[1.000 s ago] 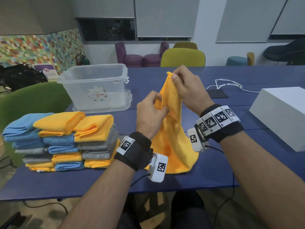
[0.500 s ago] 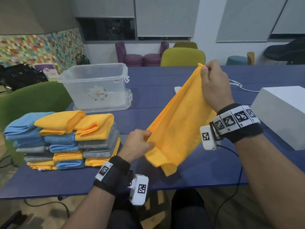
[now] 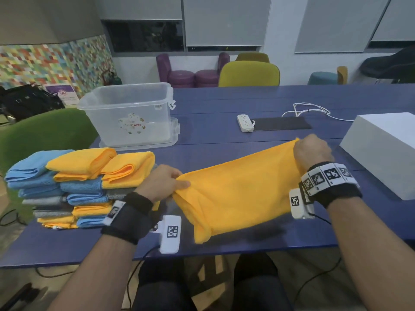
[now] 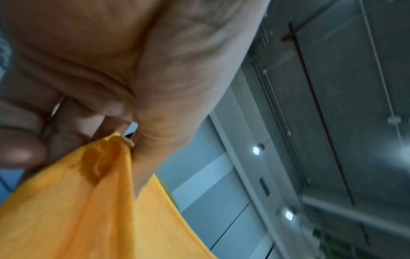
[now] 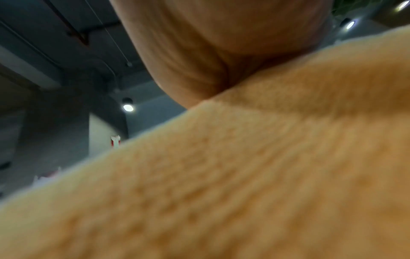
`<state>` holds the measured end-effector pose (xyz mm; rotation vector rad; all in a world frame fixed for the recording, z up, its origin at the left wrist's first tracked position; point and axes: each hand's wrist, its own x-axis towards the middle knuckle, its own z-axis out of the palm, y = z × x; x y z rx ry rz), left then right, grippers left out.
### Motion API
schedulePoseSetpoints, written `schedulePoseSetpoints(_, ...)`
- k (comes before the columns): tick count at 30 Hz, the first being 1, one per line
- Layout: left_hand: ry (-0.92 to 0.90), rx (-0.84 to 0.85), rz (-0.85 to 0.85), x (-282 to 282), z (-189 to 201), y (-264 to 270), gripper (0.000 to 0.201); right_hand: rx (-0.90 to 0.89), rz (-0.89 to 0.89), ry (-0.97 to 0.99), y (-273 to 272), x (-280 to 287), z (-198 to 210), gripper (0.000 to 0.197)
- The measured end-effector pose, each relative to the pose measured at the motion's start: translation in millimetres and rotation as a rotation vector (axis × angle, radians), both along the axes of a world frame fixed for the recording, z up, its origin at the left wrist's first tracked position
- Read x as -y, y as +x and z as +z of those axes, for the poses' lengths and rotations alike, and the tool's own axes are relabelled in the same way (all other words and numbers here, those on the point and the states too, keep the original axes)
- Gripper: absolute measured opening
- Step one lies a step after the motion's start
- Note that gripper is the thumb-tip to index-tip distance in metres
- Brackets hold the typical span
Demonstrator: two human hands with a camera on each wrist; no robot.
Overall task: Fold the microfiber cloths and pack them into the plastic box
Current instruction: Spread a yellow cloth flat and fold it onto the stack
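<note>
**Orange cloth stretched between two hands**

Orange microfiber cloth (image 3: 238, 194) held taut above the near table (image 3: 224, 104) edge, lower centre of the head frame, sagging toward the lower left. Pinched at its left corner by the left hand (image 3: 160, 184), thumb and fingers (image 3: 184, 182) curled onto the fabric; in the left wrist view, corner bunched between fingertips and thumb (image 4: 115, 145). Gripped at its upper right corner by the right hand (image 3: 313, 151), fist closed round the edge; right wrist view mostly filled with blurred orange pile (image 5: 221, 175), fingers hidden.

Clear plastic box (image 3: 128, 115), upper left of centre, sitting on its lid, round sticker on the front wall with "Christmas" faintly legible, small barcode label near the rim. Square black-and-white coded markers on both wristbands.

Stack of folded cloths (image 3: 74, 185) at middle left, orange, blue and grey, just left of the left hand. White box (image 3: 381, 149) at right edge, just beside the right hand. White power strip (image 3: 245, 123) and dark pad (image 3: 281, 124) beyond, upper centre. Bare blue surface between plastic box and cloth.
</note>
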<state>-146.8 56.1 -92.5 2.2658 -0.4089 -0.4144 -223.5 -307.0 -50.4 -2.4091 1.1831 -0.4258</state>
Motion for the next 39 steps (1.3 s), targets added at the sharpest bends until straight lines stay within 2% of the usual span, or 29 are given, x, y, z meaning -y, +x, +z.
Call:
schedulePoseSetpoints(3, 0.14, 0.077, 0.107, 25.8, -23.7, 11.3, 0.013, -0.112, -0.014, 0.092, 0.3, 5.5, -34.7, 0.039)
schedulePoseSetpoints(7, 0.331, 0.158, 0.136, 56.0, -48.1, -3.5, 0.045, -0.105, -0.01, 0.274, -12.9, 10.3, -81.8, 0.042)
schedulePoseSetpoints(9, 0.334, 0.218, 0.167, 61.7, -53.9, -27.2, 0.051, -0.083, 0.008, 0.307, -24.7, 11.6, -95.2, 0.047)
schedulePoseSetpoints(11, 0.331, 0.293, 0.204, 62.5, -58.6, -57.5, 0.065, -0.065, 0.023, 0.307, -37.5, 13.5, -102.1, 0.053)
schedulePoseSetpoints(13, 0.337, 0.295, 0.203, 63.0, -62.5, -87.8, 0.081, -0.085, 0.047, 0.296, -52.0, 15.9, -108.0, 0.058)
schedulePoseSetpoints(14, 0.361, 0.277, 0.183, 63.2, -65.8, -100.1, 0.083, -0.097, 0.061, 0.286, -58.7, 16.8, -111.3, 0.059)
schedulePoseSetpoints(17, 0.43, 0.239, 0.148, 60.7, -75.5, -123.2, 0.067, -0.122, 0.077, 0.27, -81.1, 17.1, -119.2, 0.061)
schedulePoseSetpoints(22, 0.356, 0.221, 0.213, 48.7, -80.0, -131.0, 0.045, -0.12, 0.092, 0.277, -117.4, 16.4, -132.0, 0.06)
schedulePoseSetpoints(27, 0.39, 0.328, 0.275, 42.1, -86.2, -135.4, 0.028, -0.051, 0.112, 0.255, -133.8, 11.0, -141.5, 0.054)
schedulePoseSetpoints(31, 0.381, 0.378, 0.291, 38.8, -86.3, -133.2, 0.024, -0.035, 0.104, 0.248, -130.6, 12.3, -143.1, 0.053)
schedulePoseSetpoints(35, 0.315, 0.384, 0.19, 33.2, -86.8, -135.2, 0.04, -0.044, 0.09, 0.25, -128.3, 12.3, -144.6, 0.051)
schedulePoseSetpoints(39, 0.361, 0.423, 0.231, 36.1, -90.6, -134.0, 0.022, -0.055, 0.089, 0.244, -127.2, 13.9, -148.0, 0.052)
